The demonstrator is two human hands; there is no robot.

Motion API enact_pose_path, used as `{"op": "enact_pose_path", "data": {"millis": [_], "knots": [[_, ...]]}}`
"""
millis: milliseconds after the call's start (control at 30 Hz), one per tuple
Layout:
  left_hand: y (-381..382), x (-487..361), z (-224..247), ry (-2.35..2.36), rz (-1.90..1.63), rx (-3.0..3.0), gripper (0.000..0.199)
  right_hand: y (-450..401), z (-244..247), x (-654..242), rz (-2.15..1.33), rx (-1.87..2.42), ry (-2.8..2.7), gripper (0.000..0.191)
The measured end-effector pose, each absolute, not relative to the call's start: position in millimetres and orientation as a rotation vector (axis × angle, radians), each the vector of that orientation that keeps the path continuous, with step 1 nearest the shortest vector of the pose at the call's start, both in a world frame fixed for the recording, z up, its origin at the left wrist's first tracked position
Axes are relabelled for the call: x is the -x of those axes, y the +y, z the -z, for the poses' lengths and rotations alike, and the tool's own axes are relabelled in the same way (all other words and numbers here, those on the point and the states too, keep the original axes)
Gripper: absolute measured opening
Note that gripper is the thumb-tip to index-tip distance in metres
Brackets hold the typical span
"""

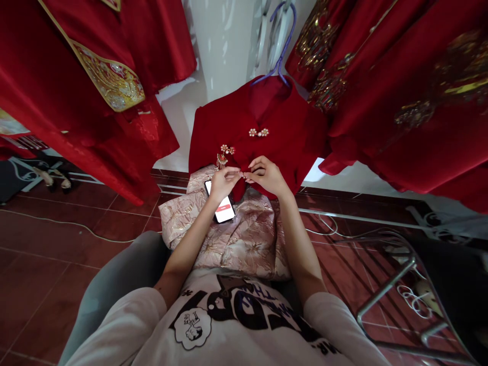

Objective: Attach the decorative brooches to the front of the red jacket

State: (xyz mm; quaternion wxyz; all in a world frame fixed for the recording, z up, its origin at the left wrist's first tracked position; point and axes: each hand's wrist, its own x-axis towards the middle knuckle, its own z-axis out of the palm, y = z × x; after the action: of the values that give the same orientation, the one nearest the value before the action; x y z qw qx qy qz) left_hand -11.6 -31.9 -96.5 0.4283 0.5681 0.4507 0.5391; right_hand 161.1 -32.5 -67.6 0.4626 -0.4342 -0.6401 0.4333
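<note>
Left fingers and right fingers pinch the red jacket; flower clasps above them seem attached, this spot unfinished.

Jacket hangs on hanger before wall, between robes left and right. Left hand just beside right hand at jacket's lower front. Clasps on jacket, beyond hands. Cloth below jacket. Phone on cloth, partly under left wrist. Chair right, shoes far left.
</note>
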Motion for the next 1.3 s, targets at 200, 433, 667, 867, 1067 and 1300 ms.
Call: {"op": "enact_pose_path", "data": {"millis": [200, 433, 667, 867, 1067, 1300], "knots": [[-31.9, 12.6, 96.6, 1.137, -1.344, -1.462, 0.014, -33.0, 66.5, -160.0, -1.074, 1.072, -1.579, 0.050], [-33.1, 13.0, 99.0, 1.118, -1.342, -1.488, 0.010, -33.5, 66.1, -160.8, -1.049, 1.073, -1.584, 0.050], [-32.7, 14.5, 100.2, 1.131, -1.333, -1.516, 0.015, -30.4, 71.1, -160.4, -0.997, 1.083, -1.619, 0.047], [-32.1, 16.5, 102.0, 1.150, -1.331, -1.532, 0.011, -29.0, 73.3, -160.5, -0.887, 1.098, -1.682, 0.034], [-31.2, 15.3, 103.3, 1.116, -1.306, -1.495, 0.011, -30.5, 72.2, -161.6, -0.895, 1.137, -1.762, 0.032], [-31.0, 14.6, 103.9, 1.139, -1.305, -1.496, 0.013, -32.3, 70.4, -161.6, -0.895, 1.106, -1.777, 0.038]]}}
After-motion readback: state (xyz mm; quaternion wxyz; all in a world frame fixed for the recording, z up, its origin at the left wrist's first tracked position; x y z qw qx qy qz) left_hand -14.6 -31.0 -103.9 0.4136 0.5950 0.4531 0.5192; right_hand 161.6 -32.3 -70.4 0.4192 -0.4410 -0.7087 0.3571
